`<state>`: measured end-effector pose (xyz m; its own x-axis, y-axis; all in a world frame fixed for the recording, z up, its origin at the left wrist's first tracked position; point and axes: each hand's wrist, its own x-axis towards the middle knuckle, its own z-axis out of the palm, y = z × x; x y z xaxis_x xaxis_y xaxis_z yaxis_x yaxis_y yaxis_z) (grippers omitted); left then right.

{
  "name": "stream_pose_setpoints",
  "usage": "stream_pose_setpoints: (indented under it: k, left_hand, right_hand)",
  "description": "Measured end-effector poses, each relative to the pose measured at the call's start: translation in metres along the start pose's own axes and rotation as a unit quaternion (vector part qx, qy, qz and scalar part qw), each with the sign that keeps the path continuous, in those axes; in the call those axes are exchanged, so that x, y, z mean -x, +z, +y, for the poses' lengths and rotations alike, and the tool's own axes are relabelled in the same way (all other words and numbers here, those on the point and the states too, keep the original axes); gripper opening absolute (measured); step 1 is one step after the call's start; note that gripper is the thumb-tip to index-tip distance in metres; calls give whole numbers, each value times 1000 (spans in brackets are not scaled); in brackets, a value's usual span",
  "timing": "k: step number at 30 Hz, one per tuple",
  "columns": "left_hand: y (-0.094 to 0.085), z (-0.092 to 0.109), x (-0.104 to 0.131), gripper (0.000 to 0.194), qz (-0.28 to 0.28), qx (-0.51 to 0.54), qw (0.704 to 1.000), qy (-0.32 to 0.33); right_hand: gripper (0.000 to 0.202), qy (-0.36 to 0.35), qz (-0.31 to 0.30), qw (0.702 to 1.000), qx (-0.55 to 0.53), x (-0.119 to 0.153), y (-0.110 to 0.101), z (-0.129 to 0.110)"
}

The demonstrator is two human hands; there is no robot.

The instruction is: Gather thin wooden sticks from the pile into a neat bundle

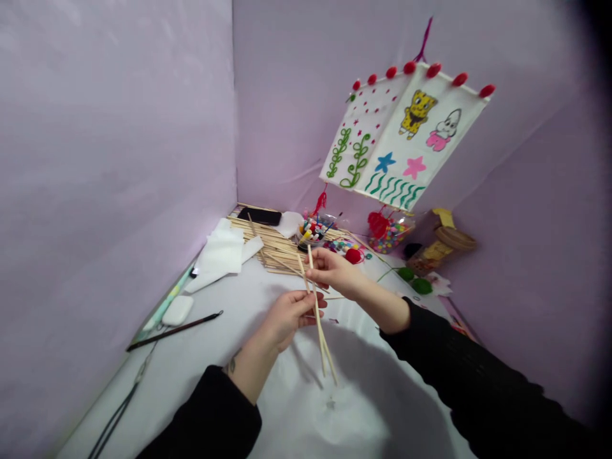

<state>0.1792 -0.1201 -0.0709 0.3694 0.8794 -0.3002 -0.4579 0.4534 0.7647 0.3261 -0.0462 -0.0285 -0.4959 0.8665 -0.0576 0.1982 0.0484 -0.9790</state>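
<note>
Two thin wooden sticks [319,331] cross at a narrow angle above the white table, their lower ends slightly apart. My left hand [294,313] pinches them around their middle, thumb on top. Higher up, my right hand [331,269] has its fingers closed on the sticks near their upper ends. Behind my hands lies a wide pile of similar wooden sticks [270,245]. Whether a further stick is hidden in my fingers I cannot tell.
White cloth pieces [222,252], a black phone [259,216], a white case [177,310] and a dark rod [176,331] lie left. Behind stand a cup of markers [313,231] and a pompom tub [391,233]. A decorated white hanging [382,140] hangs above. Green pompoms [421,286] lie right.
</note>
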Motion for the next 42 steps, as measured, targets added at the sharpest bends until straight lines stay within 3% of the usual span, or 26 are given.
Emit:
stream_pose_setpoints:
  k: [4, 7, 10, 12, 17, 21, 26, 30, 33, 37, 39, 42]
  left_hand:
    - [-5, 1, -5, 41, 55, 26, 997, 42]
    - [-9, 2, -10, 33, 177, 72, 976, 103]
    - [-14, 1, -16, 19, 291, 157, 937, 117]
    - [-19, 1, -19, 10, 332, 183, 917, 122]
    - [-31, 2, -25, 7, 378, 199, 891, 153]
    - [-33, 2, -27, 6, 355, 194, 901, 158]
    - [-44, 4, -34, 9, 305, 116, 932, 159]
    - [-51, 15, -31, 11, 332, 93, 914, 213]
    - [-42, 23, -24, 10, 312, 123, 915, 226]
    - [-21, 23, -17, 13, 249, 204, 931, 171]
    - [-16, 23, -16, 13, 248, 230, 928, 158]
    - [-19, 25, -15, 13, 274, 243, 915, 167]
  right_hand:
    - [27, -7, 48, 974, 221, -31, 7, 13]
    - [30, -8, 84, 936, 343, -58, 15, 23]
    - [19, -4, 61, 910, 410, -83, 35, 29]
    - [17, 3, 49, 894, 446, -98, 52, 32]
    - [33, 46, 60, 859, 506, -128, 81, 32]
    - [32, 98, 82, 848, 514, -139, 78, 28]
    - [30, 78, 133, 860, 487, -118, 44, 14]
    - [27, 24, 152, 877, 455, -72, 21, 4]
    - [24, -8, 108, 898, 427, -31, 27, 7]
    - [16, -39, 3, 918, 394, 6, 50, 19]
    - [24, -31, -28, 910, 413, 10, 53, 24]
    - [37, 10, 13, 872, 489, 2, 40, 32]
